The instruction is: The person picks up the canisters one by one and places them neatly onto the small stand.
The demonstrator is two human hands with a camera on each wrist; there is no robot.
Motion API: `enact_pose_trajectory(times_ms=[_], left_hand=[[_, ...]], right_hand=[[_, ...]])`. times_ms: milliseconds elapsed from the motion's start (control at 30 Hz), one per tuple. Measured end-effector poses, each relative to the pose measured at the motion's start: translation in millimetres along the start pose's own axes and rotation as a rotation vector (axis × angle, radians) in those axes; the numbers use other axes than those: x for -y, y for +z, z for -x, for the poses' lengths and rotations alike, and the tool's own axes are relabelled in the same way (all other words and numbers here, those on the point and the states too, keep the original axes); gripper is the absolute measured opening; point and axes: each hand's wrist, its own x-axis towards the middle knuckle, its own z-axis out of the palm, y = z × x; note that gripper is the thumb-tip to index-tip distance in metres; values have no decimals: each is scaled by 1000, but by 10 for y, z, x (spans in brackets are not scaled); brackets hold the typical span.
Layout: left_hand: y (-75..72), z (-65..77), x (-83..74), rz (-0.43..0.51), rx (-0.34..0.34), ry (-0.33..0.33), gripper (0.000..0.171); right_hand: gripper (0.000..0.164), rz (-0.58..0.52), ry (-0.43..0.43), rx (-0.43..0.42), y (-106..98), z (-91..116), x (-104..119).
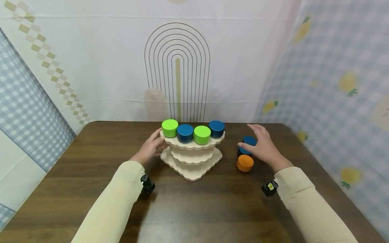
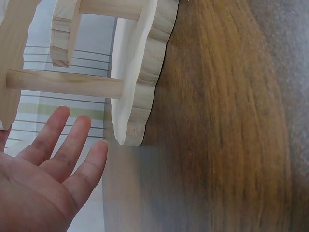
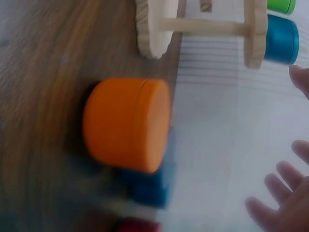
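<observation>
In the head view, the left hand [image 1: 149, 148] is meeting the rim of a wooden stand [image 1: 192, 169] on the table [image 1: 197, 209]. Left wrist: its visible fingers [image 2: 73, 145] are stretching loosely, wrapping nothing. Right wrist: the right hand [image 3: 289, 210] (empty, splayed) is hovering near an orange container [image 3: 120, 123].

L hand [image 1: 150, 146] & R hand [image 1: 263, 145] both fwd, fingers [image 2: 73, 144] approx. straight, spread.
</observation>
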Motion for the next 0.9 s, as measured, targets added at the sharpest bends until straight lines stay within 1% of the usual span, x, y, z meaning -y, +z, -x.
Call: enact_pose_trajectory(times_ms=[233,433,633,900], left_hand=[[2,-19,27,9,-4,-13,60],[-2,-34,41,17,0,-7,61],[-9,-12,19,19,1,-1,61],[-10,5,8,18,5,-1,61]], right_hand=[[86,5,29,-32,4,47,-178],[85,8,58,-63,-17,71,-380],[84,3,127,-77,-20,87,-555],[85,24,231,-61,26,93,-774]])
